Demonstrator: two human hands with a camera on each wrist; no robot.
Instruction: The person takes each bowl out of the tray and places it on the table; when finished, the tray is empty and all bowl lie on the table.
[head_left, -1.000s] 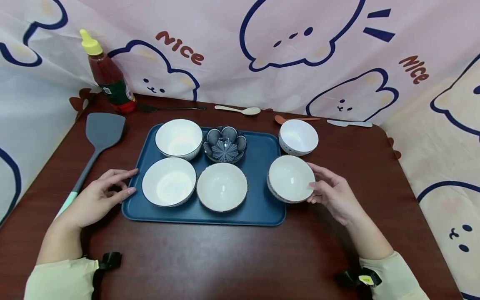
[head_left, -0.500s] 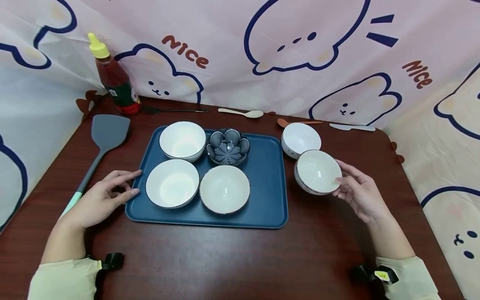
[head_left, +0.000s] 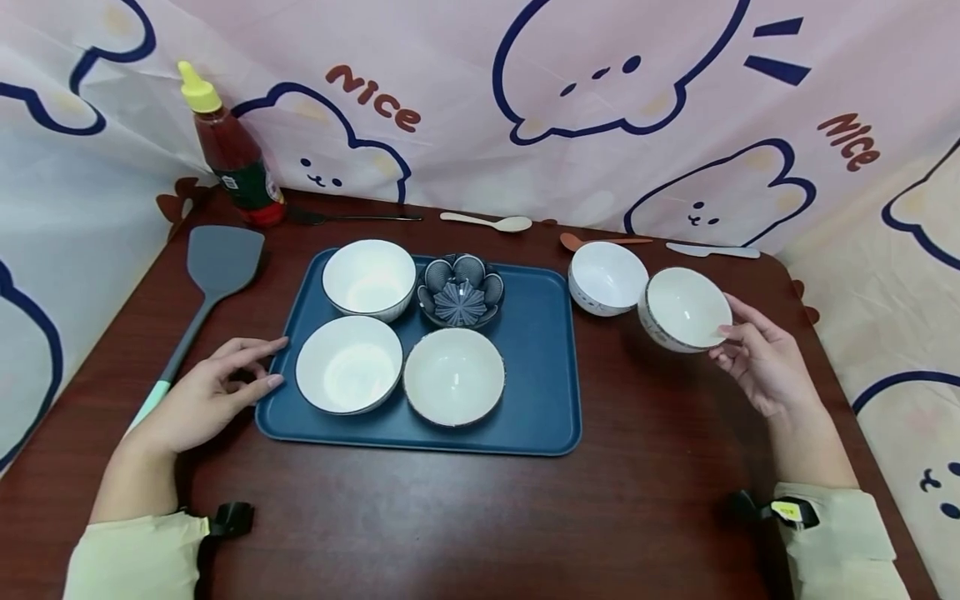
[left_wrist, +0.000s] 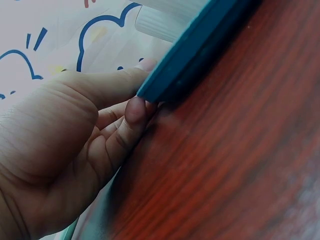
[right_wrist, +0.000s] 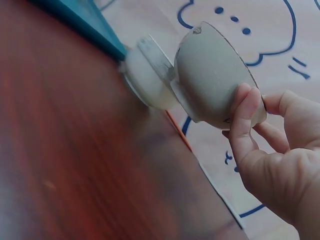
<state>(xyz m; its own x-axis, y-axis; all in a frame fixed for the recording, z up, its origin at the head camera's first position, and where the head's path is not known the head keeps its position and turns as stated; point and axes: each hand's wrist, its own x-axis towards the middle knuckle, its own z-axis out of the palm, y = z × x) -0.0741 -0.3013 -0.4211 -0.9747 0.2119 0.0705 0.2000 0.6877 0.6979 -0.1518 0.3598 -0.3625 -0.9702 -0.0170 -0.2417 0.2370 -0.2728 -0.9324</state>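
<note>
My right hand (head_left: 761, 362) grips a white bowl (head_left: 686, 308) with a dark, patterned outside by its right edge, thumb at the rim and fingers on the outer wall. In the right wrist view this bowl (right_wrist: 212, 75) is raised off the table, beside a smaller white bowl (head_left: 607, 279) that stands right of the tray. My left hand (head_left: 210, 396) pinches the left rim of the blue tray (head_left: 536, 367); in the left wrist view, fingertips lie above and below the tray's edge (left_wrist: 172, 70). On the tray stand two white bowls, a cream bowl (head_left: 453, 377) and a dark petal-shaped bowl (head_left: 461, 292).
A grey spatula (head_left: 223, 262) lies left of the tray. Behind it stands a red sauce bottle (head_left: 236, 162) with a yellow cap. Along the back edge lie a dark fork (head_left: 360, 218), a white spoon (head_left: 487, 222), an orange spoon (head_left: 600, 242) and a white knife (head_left: 712, 250).
My right hand has carried the held bowl away from the tray's right edge, rightward and toward the back of the table. My left hand stays at the tray's left rim.
</note>
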